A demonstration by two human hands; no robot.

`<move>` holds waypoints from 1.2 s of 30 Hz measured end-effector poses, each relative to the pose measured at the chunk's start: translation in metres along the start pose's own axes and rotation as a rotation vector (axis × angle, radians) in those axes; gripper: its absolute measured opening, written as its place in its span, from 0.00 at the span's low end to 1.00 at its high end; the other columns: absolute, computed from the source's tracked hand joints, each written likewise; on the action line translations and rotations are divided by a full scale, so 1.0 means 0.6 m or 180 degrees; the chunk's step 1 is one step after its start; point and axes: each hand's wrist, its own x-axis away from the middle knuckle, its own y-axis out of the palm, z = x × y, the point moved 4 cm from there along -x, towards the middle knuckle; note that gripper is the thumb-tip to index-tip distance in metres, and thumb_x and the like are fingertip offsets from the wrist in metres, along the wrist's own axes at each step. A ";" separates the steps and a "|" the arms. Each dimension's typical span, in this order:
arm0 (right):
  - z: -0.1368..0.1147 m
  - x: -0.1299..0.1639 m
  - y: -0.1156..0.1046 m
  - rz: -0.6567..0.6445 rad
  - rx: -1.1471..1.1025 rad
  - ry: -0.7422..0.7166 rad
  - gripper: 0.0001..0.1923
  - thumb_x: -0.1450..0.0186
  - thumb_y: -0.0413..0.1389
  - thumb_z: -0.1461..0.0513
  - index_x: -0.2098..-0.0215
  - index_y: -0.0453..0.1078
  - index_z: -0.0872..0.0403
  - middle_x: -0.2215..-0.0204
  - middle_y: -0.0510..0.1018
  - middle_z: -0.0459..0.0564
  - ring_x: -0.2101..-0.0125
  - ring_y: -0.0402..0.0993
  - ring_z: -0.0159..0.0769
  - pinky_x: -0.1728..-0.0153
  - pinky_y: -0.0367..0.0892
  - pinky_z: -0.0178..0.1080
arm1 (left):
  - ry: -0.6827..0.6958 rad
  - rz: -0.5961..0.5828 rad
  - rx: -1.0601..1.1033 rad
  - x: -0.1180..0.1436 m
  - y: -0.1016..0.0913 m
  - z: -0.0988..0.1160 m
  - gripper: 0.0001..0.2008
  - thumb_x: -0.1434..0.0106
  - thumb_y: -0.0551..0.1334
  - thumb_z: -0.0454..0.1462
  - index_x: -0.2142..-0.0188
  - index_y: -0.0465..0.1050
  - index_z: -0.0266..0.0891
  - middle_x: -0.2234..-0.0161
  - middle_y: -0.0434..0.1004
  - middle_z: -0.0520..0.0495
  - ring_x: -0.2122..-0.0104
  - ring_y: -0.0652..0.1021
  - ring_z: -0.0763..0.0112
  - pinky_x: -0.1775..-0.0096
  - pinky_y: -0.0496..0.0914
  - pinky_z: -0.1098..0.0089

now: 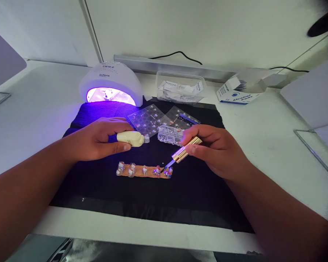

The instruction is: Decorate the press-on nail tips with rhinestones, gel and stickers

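Observation:
My left hand (pixel 109 140) grips a pale yellow nail polish bottle (pixel 131 139), tilted on its side with its uncapped clear neck pointing right. In my right hand (pixel 207 145) is the gold-capped nail polish brush (pixel 182 153), pinched between thumb and fingers. Its bristles slant down to the left, at or just above a reddish decorated false nail (pixel 158 171). Whether they touch cannot be made out. That nail sits on an orange-brown strip (pixel 138 171) with several other decorated nails. Behind the right hand's fingers lies a clear compartment box (pixel 168 135) of small gems, partly hidden.
A white nail lamp (pixel 112 78) glows purple at the back left of the black mat (pixel 153 203). Patterned sticker sheets (pixel 150 116) lie behind the gem box. Farther back stand a clear tub (pixel 180 87) of alcohol pads and an opened alcohol pad box (pixel 239 92).

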 end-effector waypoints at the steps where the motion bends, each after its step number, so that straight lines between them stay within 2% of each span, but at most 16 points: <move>1: -0.002 0.000 0.001 -0.0010 -0.0143 0.0035 0.01 0.43 0.63 0.62 0.71 0.75 0.50 0.79 0.72 0.43 0.78 0.64 0.30 0.77 0.59 0.35 | -0.0008 -0.0008 -0.0003 0.000 0.000 -0.001 0.06 0.33 0.62 0.37 0.58 0.74 0.37 0.67 0.74 0.51 0.69 0.74 0.74 0.66 0.67 0.75; 4: -0.006 0.001 0.007 -0.0084 -0.0371 0.0095 0.02 0.44 0.63 0.63 0.71 0.75 0.50 0.79 0.72 0.43 0.78 0.64 0.29 0.77 0.60 0.34 | -0.0005 -0.0012 -0.0008 0.001 0.001 -0.003 0.07 0.33 0.62 0.37 0.58 0.74 0.37 0.67 0.74 0.51 0.69 0.74 0.75 0.66 0.67 0.75; 9: -0.005 0.005 0.019 -0.0241 -0.0096 0.0272 0.02 0.42 0.63 0.63 0.71 0.74 0.50 0.78 0.73 0.42 0.78 0.66 0.28 0.76 0.61 0.33 | -0.0004 -0.0018 0.0000 0.000 0.001 -0.003 0.07 0.33 0.62 0.37 0.57 0.74 0.38 0.67 0.73 0.51 0.69 0.74 0.75 0.66 0.67 0.76; 16: -0.001 0.003 0.014 -0.0169 0.0195 0.0076 0.01 0.41 0.62 0.62 0.70 0.74 0.50 0.78 0.73 0.41 0.78 0.65 0.26 0.75 0.60 0.32 | -0.0001 -0.0023 -0.0013 0.001 0.000 -0.001 0.07 0.33 0.62 0.37 0.58 0.74 0.37 0.67 0.74 0.51 0.70 0.74 0.75 0.66 0.67 0.75; 23: 0.005 -0.001 0.015 -0.0114 0.0179 0.0042 0.02 0.39 0.61 0.62 0.70 0.74 0.51 0.79 0.71 0.39 0.79 0.60 0.24 0.77 0.55 0.32 | -0.0038 -0.0040 0.0037 0.000 0.002 -0.004 0.07 0.33 0.62 0.38 0.57 0.74 0.38 0.67 0.74 0.51 0.69 0.74 0.75 0.66 0.67 0.76; 31: 0.000 -0.003 0.010 0.0085 -0.0009 0.0146 0.02 0.42 0.63 0.62 0.72 0.74 0.51 0.78 0.72 0.42 0.78 0.64 0.28 0.76 0.59 0.34 | -0.0062 -0.0002 0.0018 0.001 0.002 -0.003 0.07 0.33 0.62 0.38 0.57 0.74 0.38 0.66 0.74 0.50 0.69 0.75 0.74 0.66 0.68 0.75; 36: -0.007 0.000 0.011 -0.0088 -0.0382 0.0174 0.04 0.43 0.65 0.61 0.72 0.74 0.50 0.77 0.74 0.43 0.77 0.68 0.30 0.75 0.64 0.36 | -0.0049 -0.0018 -0.0002 0.001 0.001 -0.003 0.07 0.33 0.62 0.38 0.58 0.74 0.38 0.67 0.74 0.51 0.69 0.74 0.74 0.66 0.67 0.74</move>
